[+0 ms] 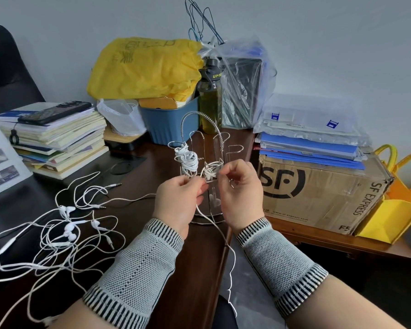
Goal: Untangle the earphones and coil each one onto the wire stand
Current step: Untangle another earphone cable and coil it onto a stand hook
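Note:
A chrome wire stand [199, 138] with several upright loops stands on the dark wooden desk. One white earphone [187, 157] is coiled around its left loop. A second white earphone [211, 169] is partly wound on a front loop. My left hand [178, 200] pinches this earphone's cord just left of the loop, and my right hand [241, 188] pinches it at the loop. The loose cord [231, 257] hangs down between my wrists past the desk edge. A tangle of several white earphones [67, 231] lies on the desk at the left.
A stack of books with a black phone [55, 112] sits at the back left. Behind the stand are a blue bin [171, 122], a yellow bag [147, 67] and a dark bottle [210, 91]. A cardboard box [318, 193] stands on the right.

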`<state>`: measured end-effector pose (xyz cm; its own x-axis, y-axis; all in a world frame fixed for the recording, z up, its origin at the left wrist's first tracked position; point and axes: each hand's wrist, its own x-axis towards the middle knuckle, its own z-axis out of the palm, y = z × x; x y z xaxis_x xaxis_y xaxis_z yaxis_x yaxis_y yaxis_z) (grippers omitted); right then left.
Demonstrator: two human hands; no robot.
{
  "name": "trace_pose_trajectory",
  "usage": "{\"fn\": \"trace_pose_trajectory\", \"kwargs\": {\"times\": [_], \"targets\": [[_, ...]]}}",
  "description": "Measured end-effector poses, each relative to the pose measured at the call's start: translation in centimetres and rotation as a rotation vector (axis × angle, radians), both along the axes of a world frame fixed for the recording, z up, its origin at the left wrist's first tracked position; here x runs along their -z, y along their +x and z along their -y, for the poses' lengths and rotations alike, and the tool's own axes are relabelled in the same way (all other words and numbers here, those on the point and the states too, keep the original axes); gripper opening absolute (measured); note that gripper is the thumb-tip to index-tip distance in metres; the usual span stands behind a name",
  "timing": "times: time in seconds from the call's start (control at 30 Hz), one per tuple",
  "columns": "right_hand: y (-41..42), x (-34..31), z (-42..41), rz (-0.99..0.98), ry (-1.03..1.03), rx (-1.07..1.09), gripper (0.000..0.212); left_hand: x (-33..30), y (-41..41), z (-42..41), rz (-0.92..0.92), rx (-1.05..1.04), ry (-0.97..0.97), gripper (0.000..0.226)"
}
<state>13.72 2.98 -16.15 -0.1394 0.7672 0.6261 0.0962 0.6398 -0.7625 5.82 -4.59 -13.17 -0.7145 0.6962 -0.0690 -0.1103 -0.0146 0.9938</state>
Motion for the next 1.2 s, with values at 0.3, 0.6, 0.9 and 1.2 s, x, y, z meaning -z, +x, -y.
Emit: {"fn": "trace_pose_trajectory", "kwargs": {"times": [0.3, 0.6, 0.9, 1.2], "targets": [[0.1, 0.5, -0.4, 0.095, 0.158, 0.068, 0.015, -0.1, 0.9, 0.7, -1.038, 0.055, -0.320, 0.023], [0.2, 0.8, -0.5, 0.093, 0.376, 0.015, 0.017, -1.1, 1.7, 1.7, -1.465, 0.064, -0.520, 0.018], [0.9, 0.7, -1.2, 0.134, 0.404, -0.100, 0.021, -0.9, 0.9, 1.4, -1.455, 0.034, -0.456, 0.028], [1.6, 0.6, -1.5, 0.182, 0.516, -0.082, 0.018, -0.8, 0.4, 1.2, -1.445, 0.025, -0.460, 0.028]]}}
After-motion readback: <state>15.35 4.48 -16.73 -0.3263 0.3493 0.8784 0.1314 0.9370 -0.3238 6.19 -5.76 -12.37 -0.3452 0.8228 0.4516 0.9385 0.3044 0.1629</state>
